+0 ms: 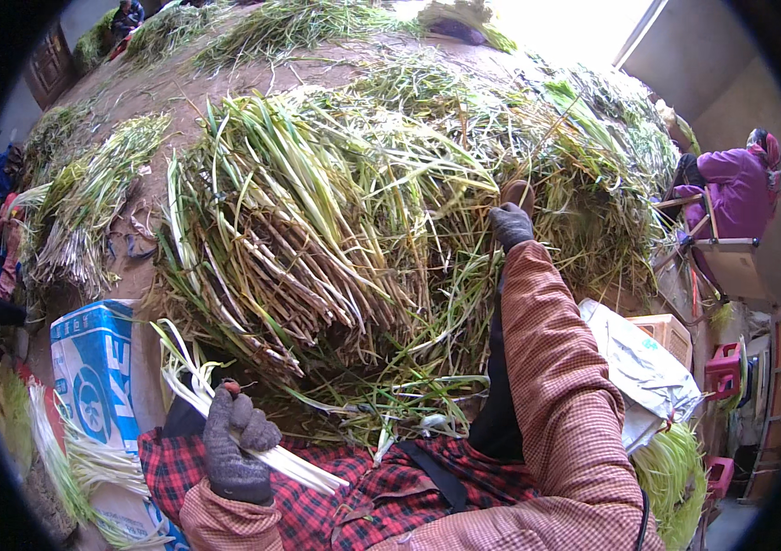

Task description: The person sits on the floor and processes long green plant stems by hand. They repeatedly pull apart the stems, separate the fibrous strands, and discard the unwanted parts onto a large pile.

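Observation:
My left hand [239, 441], in a grey glove with a bare or torn fingertip, is closed around a small bunch of peeled pale stalks [301, 470] above a red-and-black checked cloth [376, 496] on my lap. My right hand [511, 224], also gloved, reaches out to the far side of the heap, by the tip of a brown shoe [518, 193]. Thin leaves lie at its fingers; whether it grips them I cannot tell. Between the hands spreads a large pile of long green-leaved stalks [294, 275] with brownish, unpeeled lower ends.
A blue-and-white printed sack [91, 379] lies at left, with peeled stalks [104, 461] beside and on it. At right are a white bag [638, 372], a crate [666, 334] and pink stools [724, 368]. A person in purple [734, 186] sits at right; other people are at left.

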Demonstrator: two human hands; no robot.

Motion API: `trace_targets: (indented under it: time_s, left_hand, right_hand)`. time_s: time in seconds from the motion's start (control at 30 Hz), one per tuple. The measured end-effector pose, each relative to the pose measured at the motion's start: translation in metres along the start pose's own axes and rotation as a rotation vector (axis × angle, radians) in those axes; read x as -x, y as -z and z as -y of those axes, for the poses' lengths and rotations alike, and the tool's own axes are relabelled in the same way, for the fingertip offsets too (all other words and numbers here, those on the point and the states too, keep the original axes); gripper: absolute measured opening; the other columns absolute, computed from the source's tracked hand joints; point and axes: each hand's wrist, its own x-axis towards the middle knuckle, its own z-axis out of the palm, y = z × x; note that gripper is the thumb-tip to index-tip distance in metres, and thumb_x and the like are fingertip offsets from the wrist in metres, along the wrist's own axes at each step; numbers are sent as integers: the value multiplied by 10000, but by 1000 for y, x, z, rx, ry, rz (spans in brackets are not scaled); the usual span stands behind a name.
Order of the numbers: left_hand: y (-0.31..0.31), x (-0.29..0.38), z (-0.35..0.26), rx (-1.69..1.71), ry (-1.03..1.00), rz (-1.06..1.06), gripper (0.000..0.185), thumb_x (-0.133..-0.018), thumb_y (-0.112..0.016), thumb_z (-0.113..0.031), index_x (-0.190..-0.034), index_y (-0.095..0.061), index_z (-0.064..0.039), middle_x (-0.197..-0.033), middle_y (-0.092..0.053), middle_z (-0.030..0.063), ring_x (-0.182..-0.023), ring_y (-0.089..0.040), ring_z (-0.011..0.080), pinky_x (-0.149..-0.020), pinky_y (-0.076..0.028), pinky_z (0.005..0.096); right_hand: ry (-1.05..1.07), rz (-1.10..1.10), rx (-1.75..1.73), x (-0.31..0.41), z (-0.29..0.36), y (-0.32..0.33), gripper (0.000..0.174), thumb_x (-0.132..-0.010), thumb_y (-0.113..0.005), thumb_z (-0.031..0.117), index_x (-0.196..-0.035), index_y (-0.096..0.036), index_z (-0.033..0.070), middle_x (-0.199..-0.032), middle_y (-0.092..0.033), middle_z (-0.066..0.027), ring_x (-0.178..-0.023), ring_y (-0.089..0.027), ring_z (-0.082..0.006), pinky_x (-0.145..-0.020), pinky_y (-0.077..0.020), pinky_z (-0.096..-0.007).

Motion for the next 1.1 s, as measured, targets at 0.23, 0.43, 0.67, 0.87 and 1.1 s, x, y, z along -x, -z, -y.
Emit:
trace_targets:
  time_s: [0.23,0.43,0.67,0.87,1.1]
  left_hand:
    - [-2,-2,4,-7,13,-5,173,-865,-396,-252,-911,-484,-110,-519,-265,-45,-361,-235,68,-366,-230,240]
    - [1,-7,6,-20,41,63,183,-869,-383,-255,-924,-483,-112,-514,-246,-45,-355,-225,73,-368,-218,245]
    - [6,-14,20,-83,138,146,203,-874,-373,-267,-946,-472,-105,-513,-275,-28,-348,-244,87,-363,-233,253]
    - [6,-12,40,-214,230,0,187,-860,-418,-253,-947,-459,-92,-524,-334,-23,-352,-284,90,-358,-265,253]
    - [5,-8,53,-270,223,-143,150,-808,-524,-222,-743,-477,-95,-516,-394,-8,-340,-308,90,-336,-267,239]
  right_hand:
    - [124,287,-669,81,49,13,125,-741,-530,138,-817,-546,40,-635,-504,-11,-589,-467,-92,-548,-399,-234]
    - [441,357,-721,179,77,15,110,-734,-564,119,-783,-526,28,-648,-532,-26,-582,-473,-81,-534,-411,-251]
    - [976,250,-254,262,87,2,127,-631,-598,136,-645,-491,70,-590,-473,-119,-573,-497,-314,-499,-391,-378]
    - [1097,343,-110,304,78,-20,129,-680,-579,236,-741,-520,139,-688,-512,-41,-645,-523,-231,-593,-365,-353]
    - [1116,411,-133,322,79,-27,137,-640,-613,184,-710,-521,111,-620,-491,-58,-594,-501,-256,-559,-363,-356]
